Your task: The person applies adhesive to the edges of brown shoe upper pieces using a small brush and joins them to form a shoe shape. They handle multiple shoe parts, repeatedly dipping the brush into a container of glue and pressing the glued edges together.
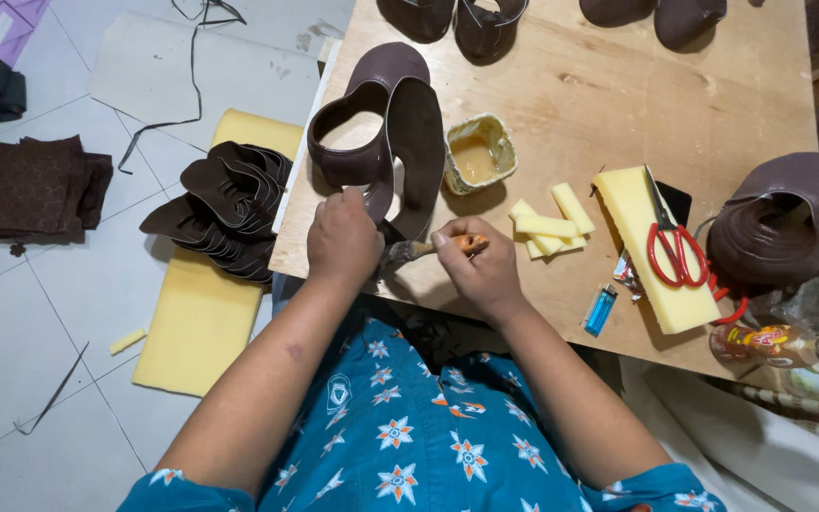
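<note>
I counted one glue tub (479, 153) near the board's middle, one brush (426, 248) at its front edge, one pair of red scissors (672, 245) on one foam block (664, 248), one blue lighter (601, 308), and about four foam sticks (550, 226).

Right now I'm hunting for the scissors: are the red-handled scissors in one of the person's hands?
No, the red-handled scissors lie on the yellow foam block, apart from both hands.
</note>
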